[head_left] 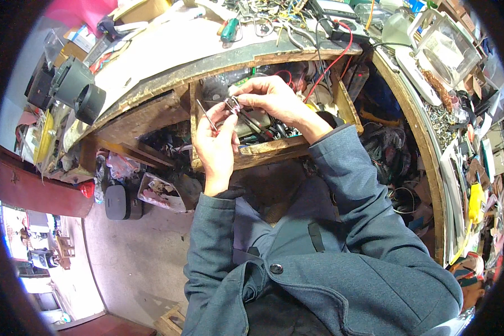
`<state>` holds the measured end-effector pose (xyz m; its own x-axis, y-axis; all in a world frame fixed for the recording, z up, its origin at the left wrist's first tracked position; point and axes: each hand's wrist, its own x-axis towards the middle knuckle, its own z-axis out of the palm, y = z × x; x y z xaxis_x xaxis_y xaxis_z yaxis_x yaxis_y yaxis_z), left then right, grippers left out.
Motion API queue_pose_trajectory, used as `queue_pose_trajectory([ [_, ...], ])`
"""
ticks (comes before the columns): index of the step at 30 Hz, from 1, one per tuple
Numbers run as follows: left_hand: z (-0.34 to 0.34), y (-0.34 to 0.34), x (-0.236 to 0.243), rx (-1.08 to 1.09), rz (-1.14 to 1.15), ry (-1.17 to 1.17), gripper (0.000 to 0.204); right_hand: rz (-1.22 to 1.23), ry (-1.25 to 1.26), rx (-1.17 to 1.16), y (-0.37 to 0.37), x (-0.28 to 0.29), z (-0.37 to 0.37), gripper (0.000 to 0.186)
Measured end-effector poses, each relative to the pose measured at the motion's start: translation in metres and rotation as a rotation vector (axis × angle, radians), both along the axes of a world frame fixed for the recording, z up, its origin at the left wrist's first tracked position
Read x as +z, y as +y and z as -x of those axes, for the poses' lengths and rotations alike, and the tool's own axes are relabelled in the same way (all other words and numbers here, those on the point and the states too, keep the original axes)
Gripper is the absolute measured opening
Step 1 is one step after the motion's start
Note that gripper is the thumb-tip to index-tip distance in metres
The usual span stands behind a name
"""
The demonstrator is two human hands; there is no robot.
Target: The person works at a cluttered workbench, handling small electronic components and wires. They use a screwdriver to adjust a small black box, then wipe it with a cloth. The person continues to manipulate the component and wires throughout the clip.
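My left hand has its fingers closed round a thin metal shaft, like a slim screwdriver, and its thumb and fingertips touch a small shiny metal part. My right hand pinches that same part from the right and above. Both hands are over an open wooden drawer crammed with tools, wires and small items, some hidden by my hands.
The cluttered bench top holds pliers, a green-handled tool, a meter with leads and black cylindrical objects. A side bench runs along my right. A black case and box sit below left.
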<state>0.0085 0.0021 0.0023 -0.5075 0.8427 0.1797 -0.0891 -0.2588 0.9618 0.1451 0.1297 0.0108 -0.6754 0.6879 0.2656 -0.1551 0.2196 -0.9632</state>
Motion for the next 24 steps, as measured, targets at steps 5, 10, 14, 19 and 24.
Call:
queue_pose_trajectory([
  [5, 0.003, -0.001, -0.003, -0.014, 0.014, 0.021, 0.034, 0.061, -0.061, 0.001, -0.004, 0.006, -0.003, 0.024],
  [10, 0.003, -0.001, -0.002, -0.015, 0.023, 0.03, 0.034, 0.077, -0.066, -0.014, -0.01, 0.012, -0.003, 0.015],
  [14, 0.003, -0.002, -0.002, -0.004, 0.023, 0.022, 0.034, 0.083, -0.082, 0.009, -0.008, 0.009, -0.003, 0.015],
  [19, 0.002, -0.002, -0.002, -0.016, 0.015, 0.021, 0.033, 0.121, -0.1, 0.016, -0.005, 0.007, -0.004, 0.013],
  [24, 0.0, -0.002, 0.0, 0.017, 0.013, 0.0, 0.032, 0.179, -0.015, 0.033, -0.009, 0.009, -0.004, 0.015],
])
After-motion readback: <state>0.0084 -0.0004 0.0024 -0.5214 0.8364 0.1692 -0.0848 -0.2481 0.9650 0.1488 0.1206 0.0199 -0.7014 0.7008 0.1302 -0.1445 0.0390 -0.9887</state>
